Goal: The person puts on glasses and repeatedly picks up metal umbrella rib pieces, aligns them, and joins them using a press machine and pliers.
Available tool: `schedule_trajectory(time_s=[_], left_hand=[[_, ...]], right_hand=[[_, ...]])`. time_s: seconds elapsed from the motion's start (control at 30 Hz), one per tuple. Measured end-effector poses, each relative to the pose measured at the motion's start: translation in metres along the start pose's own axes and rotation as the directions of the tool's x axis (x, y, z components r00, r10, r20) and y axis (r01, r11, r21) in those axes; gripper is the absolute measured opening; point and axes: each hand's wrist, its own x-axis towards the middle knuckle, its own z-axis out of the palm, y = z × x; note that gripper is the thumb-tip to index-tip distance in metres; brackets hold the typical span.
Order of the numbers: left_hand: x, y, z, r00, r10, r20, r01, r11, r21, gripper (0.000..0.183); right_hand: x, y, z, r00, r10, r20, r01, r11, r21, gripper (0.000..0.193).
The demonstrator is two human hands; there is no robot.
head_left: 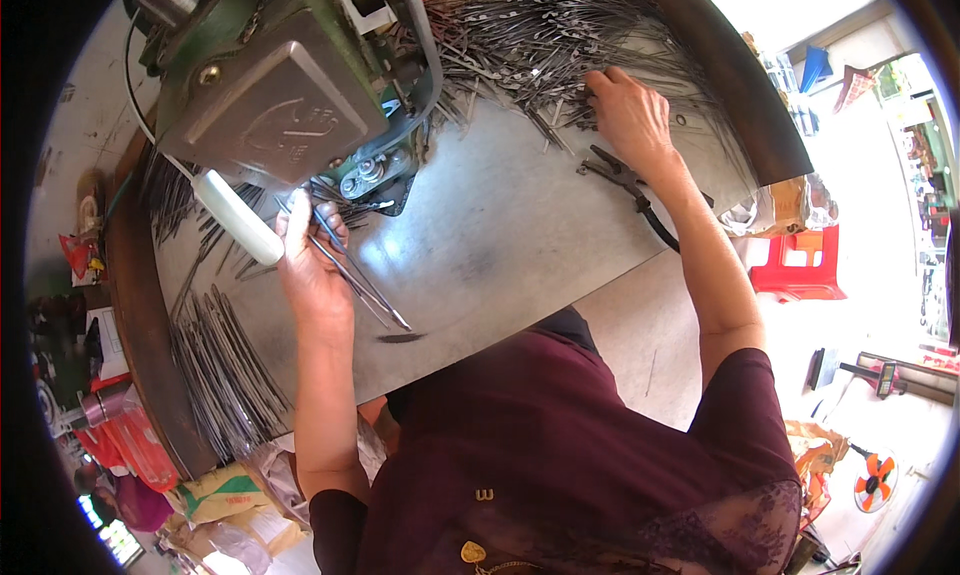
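My left hand (310, 255) is closed around slim metal tweezers (372, 293), right under the head of a green press (275, 105). The joined end of the tweezers points back toward me, over the metal table. Beside the fingers sits a small lit fixture (372, 175). My right hand (632, 117) reaches to the near right edge of a heap of thin metal strips (530, 50), its fingers bent together. Whatever they pinch is too small to make out. Below that hand lie pliers (618, 172) with a dark handle, partly under my forearm.
A white lamp tube (238, 218) hangs beside my left wrist. Long strips (222, 375) lie in a row at the table's left. Raised brown edges (735, 85) border the table (480, 255) on both sides. A red stool (800, 265) stands off to the right.
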Motion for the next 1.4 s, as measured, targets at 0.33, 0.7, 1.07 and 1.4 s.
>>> schedule_trajectory(time_s=[0.33,0.7,1.07,1.4], left_hand=[[0.001,-0.006,-0.013,0.988,-0.143,0.062,0.148,0.985,-0.092,0.010],[-0.005,-0.013,-0.003,0.979,-0.147,0.141,0.141,0.989,0.052,0.015],[0.004,-0.015,0.011,0.968,-0.027,0.251,-0.007,0.991,0.134,0.020],[0.007,-0.013,0.013,0.967,-0.035,0.253,0.010,0.995,0.102,0.019]], right_hand=[[0.005,0.012,-0.002,0.997,-0.070,0.039,0.069,0.997,0.027,0.015],[-0.015,-0.113,-0.050,0.947,-0.231,-0.225,0.291,0.913,0.286,0.016],[-0.021,-0.211,-0.008,0.937,-0.051,0.344,-0.322,0.245,0.914,0.017],[-0.019,-0.216,-0.003,0.937,-0.020,0.349,-0.348,0.053,0.936,0.013]])
